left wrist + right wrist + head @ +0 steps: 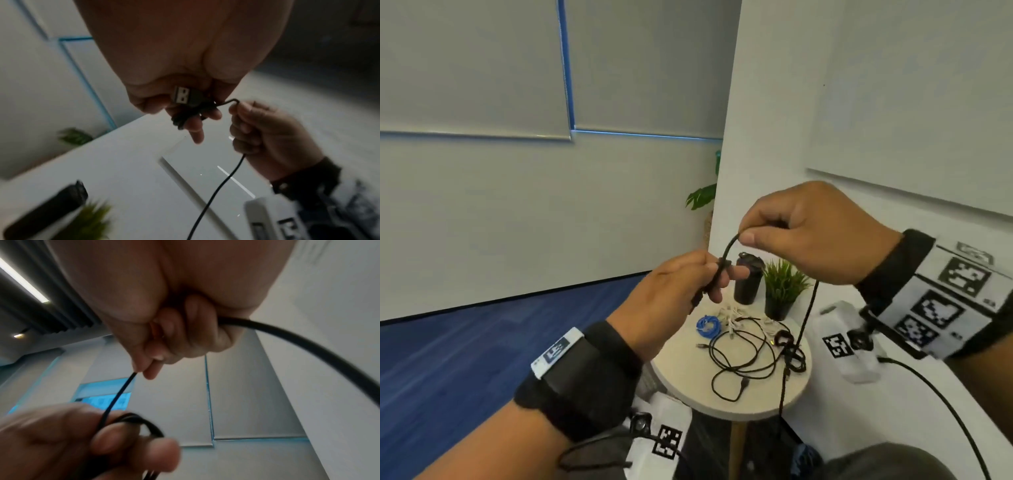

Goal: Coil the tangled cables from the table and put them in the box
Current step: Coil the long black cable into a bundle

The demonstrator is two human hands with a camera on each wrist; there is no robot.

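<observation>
Both hands up in air above small round light-wood table. Left hand grips a few wound loops of thin black USB cable w/ fingers curled round, USB-A plug at palm. Right hand pinches same cable btwn thumb & forefinger; rest hangs to tangled black cables on table, near blue coil.

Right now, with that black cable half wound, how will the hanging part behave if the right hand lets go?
Probably floppy: the black cable hangs limp from the right hand to the table. It looks light, since a pinch carries it. Its tail lies among other cables, so it may snag. The loops in the left hand may spring loose.
</observation>
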